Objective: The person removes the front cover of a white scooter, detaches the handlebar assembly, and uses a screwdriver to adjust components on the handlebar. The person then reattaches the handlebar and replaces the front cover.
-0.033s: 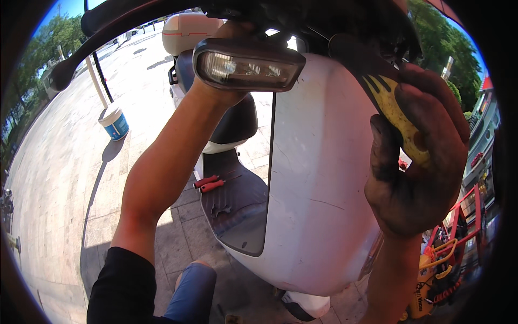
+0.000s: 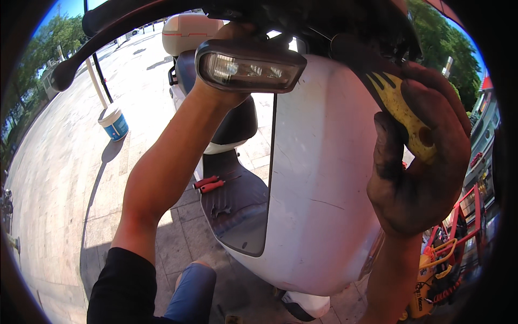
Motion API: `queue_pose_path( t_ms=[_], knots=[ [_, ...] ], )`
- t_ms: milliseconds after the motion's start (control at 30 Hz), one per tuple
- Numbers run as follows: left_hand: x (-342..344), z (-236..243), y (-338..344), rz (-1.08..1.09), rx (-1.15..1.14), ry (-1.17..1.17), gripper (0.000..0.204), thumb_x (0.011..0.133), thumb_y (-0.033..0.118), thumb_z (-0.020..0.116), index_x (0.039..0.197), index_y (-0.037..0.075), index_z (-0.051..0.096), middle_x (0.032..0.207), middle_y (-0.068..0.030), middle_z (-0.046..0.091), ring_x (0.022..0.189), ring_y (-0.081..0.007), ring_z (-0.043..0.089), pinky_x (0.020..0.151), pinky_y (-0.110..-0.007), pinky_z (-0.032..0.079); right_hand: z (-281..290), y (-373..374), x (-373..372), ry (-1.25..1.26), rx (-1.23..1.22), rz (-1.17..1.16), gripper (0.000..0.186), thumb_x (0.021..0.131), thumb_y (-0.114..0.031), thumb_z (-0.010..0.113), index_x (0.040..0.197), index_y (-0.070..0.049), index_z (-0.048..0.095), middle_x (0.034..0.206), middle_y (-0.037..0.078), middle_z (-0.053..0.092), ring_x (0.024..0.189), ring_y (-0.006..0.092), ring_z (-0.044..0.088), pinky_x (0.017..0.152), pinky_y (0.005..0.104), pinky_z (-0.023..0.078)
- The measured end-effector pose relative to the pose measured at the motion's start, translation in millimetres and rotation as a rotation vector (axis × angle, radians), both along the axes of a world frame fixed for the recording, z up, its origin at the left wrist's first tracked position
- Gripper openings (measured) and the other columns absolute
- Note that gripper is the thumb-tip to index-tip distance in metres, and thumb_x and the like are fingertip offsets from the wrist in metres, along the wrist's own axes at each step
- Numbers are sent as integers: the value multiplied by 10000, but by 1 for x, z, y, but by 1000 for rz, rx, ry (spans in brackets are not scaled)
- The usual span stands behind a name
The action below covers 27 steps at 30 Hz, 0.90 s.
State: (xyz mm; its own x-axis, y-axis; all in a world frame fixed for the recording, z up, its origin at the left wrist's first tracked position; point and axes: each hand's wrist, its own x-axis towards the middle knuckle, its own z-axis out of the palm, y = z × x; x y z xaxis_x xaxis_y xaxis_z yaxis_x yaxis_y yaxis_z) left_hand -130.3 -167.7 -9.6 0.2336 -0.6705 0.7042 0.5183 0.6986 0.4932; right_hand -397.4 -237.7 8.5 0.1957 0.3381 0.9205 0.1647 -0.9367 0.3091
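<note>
My right hand [image 2: 426, 151], dark with grime, is closed round the yellow and black handle of a screwdriver [image 2: 402, 110]. Its thin shaft runs up and left into the dark underside of the scooter's handlebar area [image 2: 302, 16]. My left arm reaches up behind the rectangular headlight [image 2: 251, 70]. Only part of my left hand [image 2: 234, 31] shows above that light; its fingers are hidden, so their grip cannot be told. Below both hands stands the scooter's scuffed white front panel [image 2: 324, 162].
Two red-handled screwdrivers [image 2: 210, 186] and a small dark metal piece [image 2: 221, 210] lie on the footboard [image 2: 243, 227]. A brake lever [image 2: 67, 75] juts out at upper left. A blue and white bucket [image 2: 114, 125] stands on the paving. Yellow equipment [image 2: 423, 291] and a red frame [image 2: 469, 216] are at right.
My right hand and the screwdriver handle have shifted slightly to the right, and the handle looks a little turned. My left arm stays nearly where it was.
</note>
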Motion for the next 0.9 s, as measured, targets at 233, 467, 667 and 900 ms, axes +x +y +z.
queue_pose_path(
  t_ms=[233,467,667,900],
  knots=[
    [-17,-5,8,0,57,-37,298,923,147,516,1202,41,522,1213,-121,587,1089,-227,569,912,-287,472,22,-8,-18,37,200,-162,365,942,-136,563,1287,-33,502,1156,103,611,945,153,600,750,241,497],
    [-9,-3,11,280,170,-64,248,957,127,465,1170,0,484,1221,-110,567,1029,-206,570,909,-273,448,25,-27,-18,22,525,-87,320,940,-191,597,1234,-66,580,935,32,636,733,85,534,646,204,430],
    [-25,-1,6,427,223,-118,296,955,153,466,1218,18,490,1223,-115,584,1046,-206,583,891,-268,478,26,-21,-16,-19,339,-135,356,926,-148,609,1260,-42,551,998,55,644,844,100,587,744,230,474],
    [-22,5,3,-252,157,173,307,844,147,574,1125,32,618,1174,-141,615,1100,-333,580,671,-347,578,34,-14,-19,29,130,-242,325,855,-52,671,1172,-47,599,1067,96,661,897,153,657,753,253,544]
  ],
)
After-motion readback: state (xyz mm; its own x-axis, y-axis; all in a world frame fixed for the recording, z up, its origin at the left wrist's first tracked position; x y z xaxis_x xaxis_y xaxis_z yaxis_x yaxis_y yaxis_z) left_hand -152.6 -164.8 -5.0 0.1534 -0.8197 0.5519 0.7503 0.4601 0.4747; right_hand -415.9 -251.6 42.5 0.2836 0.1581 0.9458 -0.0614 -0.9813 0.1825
